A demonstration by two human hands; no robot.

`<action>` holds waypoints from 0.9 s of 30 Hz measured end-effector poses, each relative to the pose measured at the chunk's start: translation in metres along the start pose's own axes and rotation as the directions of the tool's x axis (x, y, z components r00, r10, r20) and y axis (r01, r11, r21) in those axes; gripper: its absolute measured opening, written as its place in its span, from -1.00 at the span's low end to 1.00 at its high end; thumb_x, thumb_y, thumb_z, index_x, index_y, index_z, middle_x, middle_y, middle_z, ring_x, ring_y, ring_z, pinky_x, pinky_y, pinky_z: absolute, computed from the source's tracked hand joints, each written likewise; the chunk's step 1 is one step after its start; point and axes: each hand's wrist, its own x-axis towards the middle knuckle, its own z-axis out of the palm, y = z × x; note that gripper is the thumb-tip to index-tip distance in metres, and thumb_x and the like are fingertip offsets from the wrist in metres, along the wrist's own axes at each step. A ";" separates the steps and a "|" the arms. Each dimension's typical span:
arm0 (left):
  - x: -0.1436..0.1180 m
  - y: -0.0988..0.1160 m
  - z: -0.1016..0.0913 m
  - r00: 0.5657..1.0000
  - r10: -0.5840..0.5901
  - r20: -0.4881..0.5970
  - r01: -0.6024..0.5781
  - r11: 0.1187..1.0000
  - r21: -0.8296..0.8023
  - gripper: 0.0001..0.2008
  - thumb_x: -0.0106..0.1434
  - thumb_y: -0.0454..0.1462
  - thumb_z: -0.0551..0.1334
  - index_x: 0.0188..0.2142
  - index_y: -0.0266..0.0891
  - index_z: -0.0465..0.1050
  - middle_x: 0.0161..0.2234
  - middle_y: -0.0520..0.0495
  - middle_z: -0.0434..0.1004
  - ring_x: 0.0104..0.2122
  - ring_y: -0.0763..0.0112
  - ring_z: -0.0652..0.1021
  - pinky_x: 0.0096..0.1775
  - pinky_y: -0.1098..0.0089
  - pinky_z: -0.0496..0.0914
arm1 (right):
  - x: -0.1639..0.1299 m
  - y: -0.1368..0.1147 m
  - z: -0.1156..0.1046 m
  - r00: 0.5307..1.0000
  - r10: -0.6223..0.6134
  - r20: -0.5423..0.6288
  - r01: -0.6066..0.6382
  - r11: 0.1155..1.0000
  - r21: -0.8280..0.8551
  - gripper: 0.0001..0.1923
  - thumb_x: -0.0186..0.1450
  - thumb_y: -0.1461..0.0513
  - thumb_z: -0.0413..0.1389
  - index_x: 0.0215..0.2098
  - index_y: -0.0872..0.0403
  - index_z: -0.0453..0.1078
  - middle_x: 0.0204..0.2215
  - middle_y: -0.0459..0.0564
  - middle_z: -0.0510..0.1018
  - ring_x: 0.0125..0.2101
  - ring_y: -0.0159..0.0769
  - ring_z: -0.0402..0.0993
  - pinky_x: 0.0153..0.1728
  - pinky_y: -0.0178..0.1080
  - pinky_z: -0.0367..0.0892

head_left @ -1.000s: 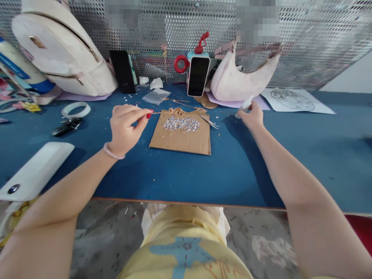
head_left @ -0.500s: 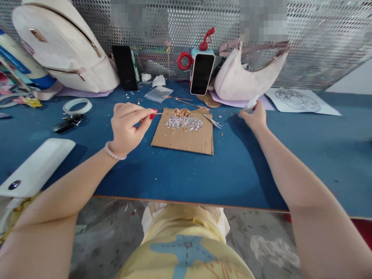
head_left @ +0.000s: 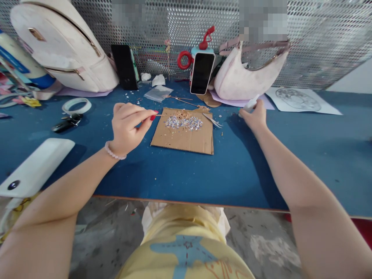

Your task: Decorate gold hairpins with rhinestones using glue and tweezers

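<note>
Here, seen from the head camera, 2 bare arms reach over a blue table (head_left: 180,170). The left hand (head_left: 128,126) pinches a thin gold stick (head_left: 161,114) between thumb and fingertips, its ornate end over a cardboard sheet (head_left: 186,137) near a heap of sparkling stones (head_left: 183,122). The right hand (head_left: 255,115), well apart to the right, is closed around a small white tube (head_left: 249,104). Tweezers (head_left: 213,121) lie at the cardboard's right edge. A phone (head_left: 202,73) stands upright behind.
</note>
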 end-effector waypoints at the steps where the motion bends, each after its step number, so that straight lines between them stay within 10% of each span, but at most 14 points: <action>1: 0.000 0.000 0.000 1.000 0.003 0.003 -0.003 1.000 0.000 -0.82 0.36 -0.30 0.24 -0.13 0.04 0.56 -0.37 0.06 0.65 -0.39 0.29 0.60 -0.21 0.14 0.39 | -0.001 -0.004 -0.002 0.998 0.053 -0.029 -0.054 0.998 -0.015 -0.48 0.14 0.02 0.20 0.06 -0.24 0.27 -0.17 0.02 0.52 -0.10 0.03 0.37 -0.05 0.25 0.36; 7: -0.003 -0.005 0.003 0.991 0.046 0.123 -0.038 0.997 -0.065 -0.83 0.37 -0.26 0.21 -0.16 0.04 0.57 -0.34 0.05 0.67 -0.41 0.31 0.57 -0.19 0.11 0.36 | -0.015 -0.034 -0.023 0.911 -0.213 -0.353 0.201 0.977 -0.071 -0.60 0.34 0.09 0.00 0.12 0.00 0.23 0.06 0.24 0.40 0.13 0.11 0.29 0.20 0.25 0.14; 11: -0.007 -0.001 0.008 0.961 0.162 0.226 -0.121 0.975 -0.186 -0.83 0.37 -0.25 0.23 -0.14 0.09 0.57 -0.34 0.13 0.68 -0.43 0.39 0.57 -0.17 0.16 0.34 | -0.027 -0.057 -0.028 0.872 -0.463 -0.159 0.451 0.886 -0.102 -0.66 0.33 0.14 0.04 0.07 -0.04 0.30 0.10 0.22 0.42 0.16 0.17 0.27 0.21 0.28 0.08; 16: -0.008 0.003 0.013 0.912 0.219 0.347 -0.115 0.948 -0.297 -0.82 0.40 -0.20 0.22 -0.12 0.14 0.59 -0.31 0.15 0.69 -0.40 0.41 0.57 -0.14 0.21 0.29 | -0.047 -0.095 -0.011 0.717 -0.629 0.300 0.668 0.743 -0.039 -0.69 0.34 0.20 0.00 0.02 0.00 0.39 0.05 0.15 0.51 0.13 0.12 0.32 0.12 0.20 0.21; 24: 0.000 -0.047 0.013 0.642 0.269 0.718 0.172 0.862 -0.477 -0.67 0.41 0.06 0.17 -0.21 0.03 0.65 -0.26 0.06 0.69 -0.26 0.39 0.57 -0.18 0.32 0.44 | -0.066 -0.111 0.001 0.665 -0.597 0.448 0.673 0.740 -0.013 -0.62 0.35 0.05 0.03 0.09 -0.05 0.37 0.08 0.11 0.49 0.11 0.13 0.32 0.03 0.18 0.27; 27: 0.003 -0.073 0.006 0.587 0.218 0.780 0.245 0.870 -0.428 -0.59 0.35 0.13 0.20 -0.21 -0.05 0.66 -0.24 0.00 0.68 -0.27 0.41 0.57 -0.19 0.35 0.47 | -0.076 -0.125 -0.004 0.578 -0.660 0.479 0.722 0.688 0.076 -0.56 0.33 0.02 0.08 0.13 -0.04 0.35 0.12 0.12 0.48 0.17 0.12 0.29 0.11 0.15 0.21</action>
